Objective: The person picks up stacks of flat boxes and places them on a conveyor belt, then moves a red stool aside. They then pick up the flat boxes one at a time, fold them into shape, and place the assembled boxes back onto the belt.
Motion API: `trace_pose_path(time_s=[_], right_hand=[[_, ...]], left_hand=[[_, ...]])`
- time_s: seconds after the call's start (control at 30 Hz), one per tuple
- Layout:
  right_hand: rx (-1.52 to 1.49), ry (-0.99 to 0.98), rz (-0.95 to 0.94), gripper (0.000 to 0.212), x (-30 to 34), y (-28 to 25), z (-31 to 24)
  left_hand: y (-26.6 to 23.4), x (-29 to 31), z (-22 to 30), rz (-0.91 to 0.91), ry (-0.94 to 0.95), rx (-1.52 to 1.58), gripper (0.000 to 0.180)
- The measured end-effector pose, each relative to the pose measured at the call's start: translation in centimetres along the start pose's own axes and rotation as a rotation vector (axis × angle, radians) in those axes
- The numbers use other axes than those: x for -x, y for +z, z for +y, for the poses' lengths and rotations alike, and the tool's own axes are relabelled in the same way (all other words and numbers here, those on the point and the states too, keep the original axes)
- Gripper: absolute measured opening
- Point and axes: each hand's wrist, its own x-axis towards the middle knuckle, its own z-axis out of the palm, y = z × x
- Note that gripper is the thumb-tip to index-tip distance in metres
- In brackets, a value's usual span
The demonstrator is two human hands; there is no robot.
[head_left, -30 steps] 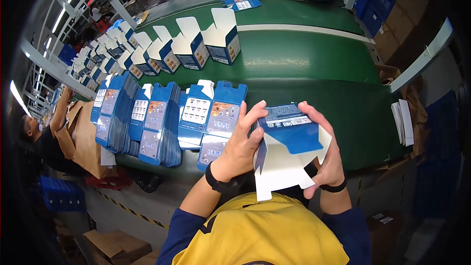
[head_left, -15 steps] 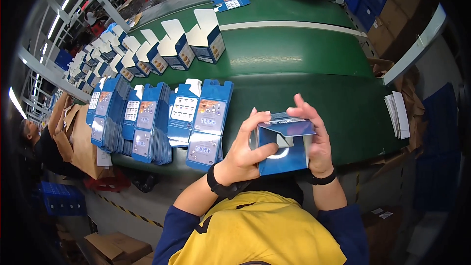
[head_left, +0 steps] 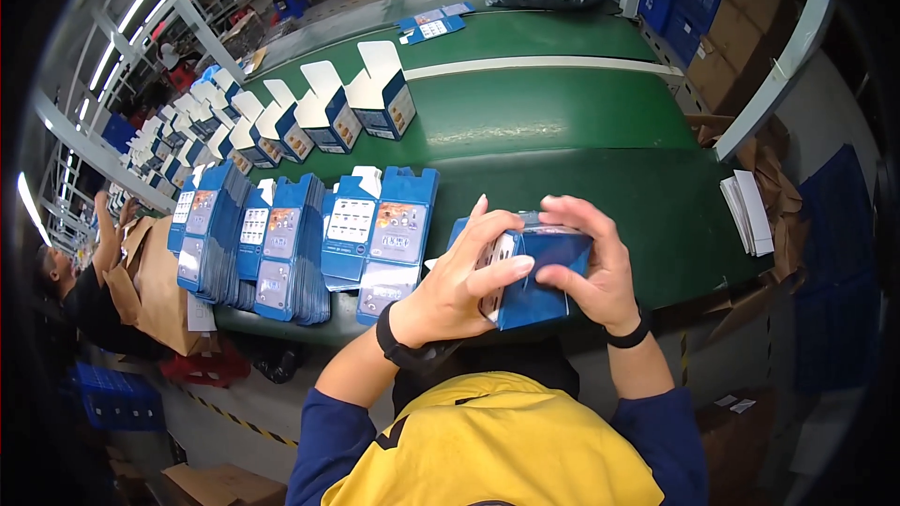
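Note:
Between my hands, over the near edge of the green work surface, is a small blue carton [head_left: 536,305]. My left hand [head_left: 455,286] wraps round its left side, the thumb lying across the blue end panel. On the other side my right hand [head_left: 600,272] holds it, with the fingers curled over the far edge and the thumb pressed on the panel. The carton's inside is out of sight, and the fingers hide much of its sides. Just left of my hands lies a stack of flat blue cartons [head_left: 401,225], printed with small pictures.
Two more flat-carton stacks [head_left: 281,244] stand farther left. Behind them, rows of erected cartons [head_left: 382,103] with raised white lids run along the green belt [head_left: 544,112]. White sheets [head_left: 747,214] lie at the right edge. A person [head_left: 94,290] is beside a large brown carton [head_left: 164,272].
The carton's open end, with its white inside showing, is now covered by a blue panel. My right thumb has moved onto that panel, and the carton has turned a little.

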Motion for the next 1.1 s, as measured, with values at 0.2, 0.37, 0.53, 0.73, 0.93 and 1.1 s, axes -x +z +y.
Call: trace_pose_path(time_s=[0.2, 0.37, 0.53, 0.73, 0.93, 1.1], right_hand=[[0.468, -0.066, -0.224, 0.044, -4.2, 0.2, 0.5], [0.678, -0.120, -0.359, 0.044, -8.7, 0.4, 1.3], [-0.281, 0.138, -0.143, 0.067, -9.6, 1.7, 3.5], [-0.055, 0.008, 0.071, 0.097, -9.7, 4.8, 2.6], [-0.239, 0.063, 0.115, 0.098, -9.0, 2.7, 3.7], [-0.403, 0.647, -0.134, 0.091, -6.7, -2.2, 4.5]], left_hand=[[-1.6, -1.2, -2.4, 0.021, 0.025, -0.086, 0.083], [-3.4, -2.3, -5.4, 0.024, 0.000, -0.057, 0.097], [-4.7, -3.7, -7.1, 0.070, -0.004, -0.097, 0.109], [-2.7, -2.8, -8.4, 0.107, -0.098, -0.039, 0.122], [-3.0, -1.9, -6.1, 0.039, -0.162, 0.144, 0.089], [-3.2, -1.3, -5.6, -0.127, 0.420, -0.377, 0.038]])
